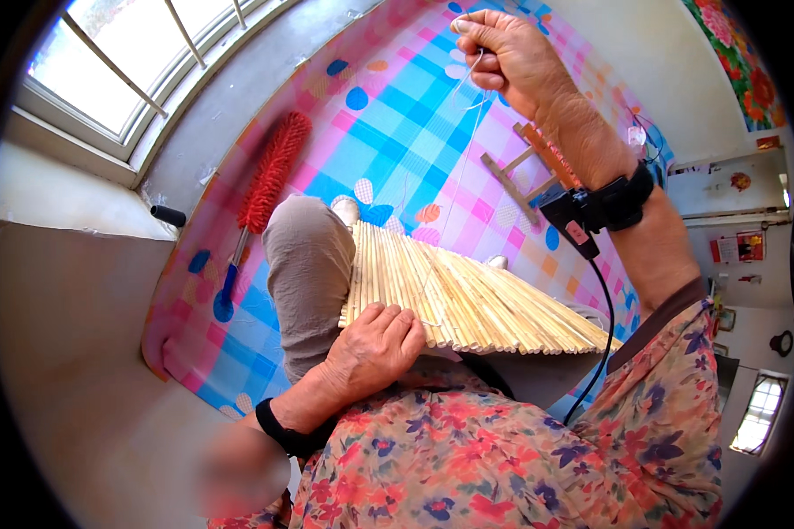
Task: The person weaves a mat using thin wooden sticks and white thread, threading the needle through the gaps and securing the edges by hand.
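Note:
Across my lap lies a mat of pale, straw-coloured stalks [468,295], set side by side and fanning out toward the right. My left hand [375,348] is closed at the mat's near left edge, knuckles up; its fingertips are hidden. High at the top, my right hand [503,57] is closed in a pinch on a thin white thread [480,110]. From there the thread runs down to the stalks near my left hand. Whether a needle sits between the fingertips is too small to tell.
A checked pink and blue sheet [388,132] spreads in front of me. On it lie a red fluffy duster [273,167] at left and a small wooden frame [525,172] at right. A black cable [610,317] hangs from a box on my right wrist. A barred window [115,70] is upper left.

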`<state>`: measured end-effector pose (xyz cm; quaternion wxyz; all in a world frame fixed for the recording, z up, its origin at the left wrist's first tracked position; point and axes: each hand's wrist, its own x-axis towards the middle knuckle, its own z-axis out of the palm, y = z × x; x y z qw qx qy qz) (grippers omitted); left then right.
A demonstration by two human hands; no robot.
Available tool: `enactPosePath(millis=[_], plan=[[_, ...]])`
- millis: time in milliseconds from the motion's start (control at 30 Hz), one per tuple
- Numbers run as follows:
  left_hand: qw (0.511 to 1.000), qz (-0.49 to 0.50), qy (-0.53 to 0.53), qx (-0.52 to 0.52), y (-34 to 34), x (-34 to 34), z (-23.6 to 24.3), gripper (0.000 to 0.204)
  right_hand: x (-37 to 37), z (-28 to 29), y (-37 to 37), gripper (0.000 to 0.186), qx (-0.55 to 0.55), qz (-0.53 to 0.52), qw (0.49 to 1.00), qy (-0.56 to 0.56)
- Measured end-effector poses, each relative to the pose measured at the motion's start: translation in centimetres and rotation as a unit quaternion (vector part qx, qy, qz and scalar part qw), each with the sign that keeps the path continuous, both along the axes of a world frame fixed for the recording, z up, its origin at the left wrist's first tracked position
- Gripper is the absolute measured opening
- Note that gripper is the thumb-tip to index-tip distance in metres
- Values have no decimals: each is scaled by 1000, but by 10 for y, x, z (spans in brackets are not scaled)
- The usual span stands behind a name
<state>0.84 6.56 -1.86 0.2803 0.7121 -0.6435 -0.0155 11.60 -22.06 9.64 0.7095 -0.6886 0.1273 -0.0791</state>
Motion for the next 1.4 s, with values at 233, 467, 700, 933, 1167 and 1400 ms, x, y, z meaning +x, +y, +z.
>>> enactPosePath(millis=[233,467,700,933,1167,1400], plan=[[999,-1,-10,-37,3,-1,-2,19,16,-3,-3,9,23,-24,999,23],[1000,-12,-24,-1,3,1,4,21,-29,23,2,18,-137,-10,990,19],[997,34,-68,6,2,9,14,35,-152,40,-125,20,-577,-150,801,-58],[998,51,-20,1,21,30,-24,17,-295,99,-131,22,-402,-443,801,13],[998,33,-50,5,0,31,-17,18,-400,32,-145,19,-345,-481,805,38],[999,30,-2,22,-20,38,44,12,-379,-56,-33,17,-324,-380,864,71]])
